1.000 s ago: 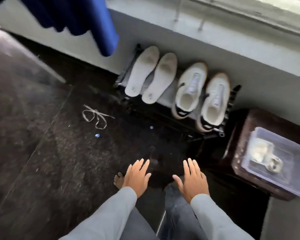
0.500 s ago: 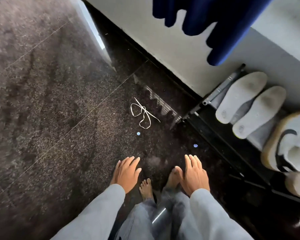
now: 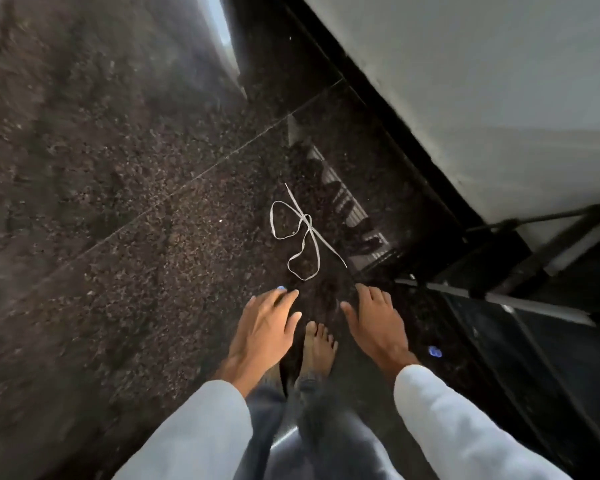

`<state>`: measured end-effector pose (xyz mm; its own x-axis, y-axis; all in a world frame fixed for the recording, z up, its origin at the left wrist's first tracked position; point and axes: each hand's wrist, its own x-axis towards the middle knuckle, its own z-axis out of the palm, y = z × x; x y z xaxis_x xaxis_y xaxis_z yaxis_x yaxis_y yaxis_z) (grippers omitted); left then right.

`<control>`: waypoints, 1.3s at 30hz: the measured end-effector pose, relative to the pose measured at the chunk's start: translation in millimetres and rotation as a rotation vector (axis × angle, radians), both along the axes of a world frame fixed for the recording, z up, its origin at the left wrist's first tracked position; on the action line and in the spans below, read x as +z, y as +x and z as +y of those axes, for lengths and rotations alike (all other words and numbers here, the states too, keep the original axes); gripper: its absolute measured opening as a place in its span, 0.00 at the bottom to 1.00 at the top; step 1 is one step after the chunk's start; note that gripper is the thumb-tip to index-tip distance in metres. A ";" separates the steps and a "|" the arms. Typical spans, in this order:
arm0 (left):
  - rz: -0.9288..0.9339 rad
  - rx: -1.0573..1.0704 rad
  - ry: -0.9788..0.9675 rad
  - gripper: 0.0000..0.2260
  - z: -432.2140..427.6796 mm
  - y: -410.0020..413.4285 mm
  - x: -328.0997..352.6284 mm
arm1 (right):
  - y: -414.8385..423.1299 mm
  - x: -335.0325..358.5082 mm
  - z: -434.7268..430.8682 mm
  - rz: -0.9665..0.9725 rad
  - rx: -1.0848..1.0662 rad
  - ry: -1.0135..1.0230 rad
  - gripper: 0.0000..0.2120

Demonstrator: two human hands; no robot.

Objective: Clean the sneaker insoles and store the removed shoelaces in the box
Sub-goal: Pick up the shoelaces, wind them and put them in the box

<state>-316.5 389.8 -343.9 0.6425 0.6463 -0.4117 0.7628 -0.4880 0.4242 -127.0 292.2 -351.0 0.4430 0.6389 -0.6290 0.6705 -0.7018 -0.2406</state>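
Observation:
A white shoelace [image 3: 303, 235] lies looped on the dark speckled floor, just ahead of both hands. My left hand [image 3: 264, 332] hangs below it with fingers straight and spread, holding nothing. My right hand [image 3: 378, 323] is held out beside it, fingers straight, also empty. The fingertips of both hands are a short way from the lace and do not touch it. The insoles, the sneakers and the box are out of view.
A black metal shoe rack [image 3: 520, 268] juts in at the right edge below the white wall [image 3: 482, 81]. My bare foot [image 3: 319, 348] stands between the hands. Two small blue specks [image 3: 434, 351] lie on the floor.
The view has swung left and closer to the shoelace; the insoles and sneakers have left the frame. Both hands stay open and now reach nearer the lace.

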 end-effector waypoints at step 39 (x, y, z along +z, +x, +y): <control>-0.538 -0.083 -0.336 0.18 42.1 103.3 100.7 | 7.3 144.1 35.9 0.062 -0.581 0.825 0.08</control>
<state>-213.2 431.9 -243.2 0.8583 0.4773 -0.1886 0.3654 -0.3103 0.8776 -119.7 328.1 -206.9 0.8053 0.5805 -0.1202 0.2480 -0.5140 -0.8211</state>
